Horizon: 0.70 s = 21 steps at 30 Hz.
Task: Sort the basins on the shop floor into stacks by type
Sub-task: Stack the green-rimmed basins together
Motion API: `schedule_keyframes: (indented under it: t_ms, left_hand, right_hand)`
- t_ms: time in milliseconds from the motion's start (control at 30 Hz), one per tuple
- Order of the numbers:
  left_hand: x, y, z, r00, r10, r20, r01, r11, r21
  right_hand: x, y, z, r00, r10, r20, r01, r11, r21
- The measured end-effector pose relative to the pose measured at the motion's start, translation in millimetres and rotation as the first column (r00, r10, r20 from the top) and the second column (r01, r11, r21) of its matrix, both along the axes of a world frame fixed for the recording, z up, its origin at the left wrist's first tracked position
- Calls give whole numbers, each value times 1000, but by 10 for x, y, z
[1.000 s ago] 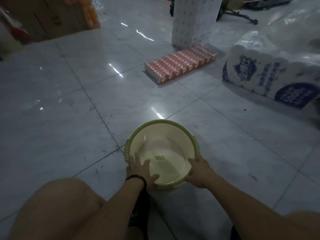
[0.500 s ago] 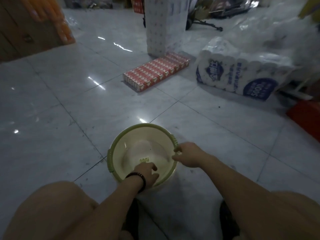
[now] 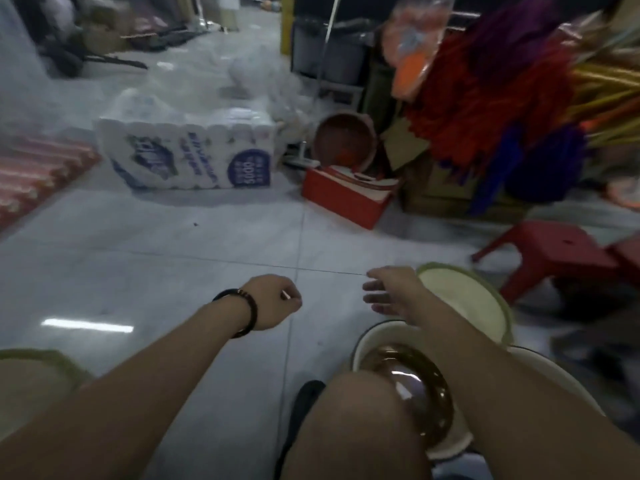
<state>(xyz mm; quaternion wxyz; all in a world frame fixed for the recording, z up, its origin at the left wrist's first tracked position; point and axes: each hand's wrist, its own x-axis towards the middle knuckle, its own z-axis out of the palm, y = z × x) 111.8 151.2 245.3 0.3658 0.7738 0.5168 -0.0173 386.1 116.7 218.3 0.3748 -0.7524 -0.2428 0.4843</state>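
A cream basin with a green rim sits on the floor at the right, just beyond my right hand. That hand hovers beside its near rim with fingers relaxed, holding nothing. My left hand, with a dark bracelet on its wrist, hangs over bare floor, loosely curled and empty. Another green-rimmed basin shows at the lower left edge, partly behind my left arm. By my right knee a glossy brown basin lies inside a white basin. My right arm covers part of both.
A pack of toilet rolls stands ahead on the tiles, with a red box and a tilted brown basin to its right. A red stool and coloured dusters crowd the right. Pink cartons lie at the left.
My view has swung right. Both hands have let go of the green-rimmed basin, which now lies at my lower left. My right hand has moved over beside a second green-rimmed basin.
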Motion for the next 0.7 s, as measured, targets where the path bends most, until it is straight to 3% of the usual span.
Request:
schedule_keyframes:
  t_ms: [167,367,567,700]
  left_hand:
    - [1406,142,-275,976,-218,-17,217,976,-31]
    - [2603,134,-966,900,-415,-137,406,910,-85]
    - [3098,230,-1391,881,-462,-101,449,884,-128]
    - [3058,349,-1601,884,-448,-133,433,892,-127]
  right_hand:
    - [1181,-484,-926,917,-377,-129,368,926,-88]
    - [2142,-807,-1804,702,-678,-216,666,733,-138]
    - [2648,-772,-2455,555,-742,-376,746,644,-170]
    - [2787,-621,-2629,463,-798,-385,806,560,-192]
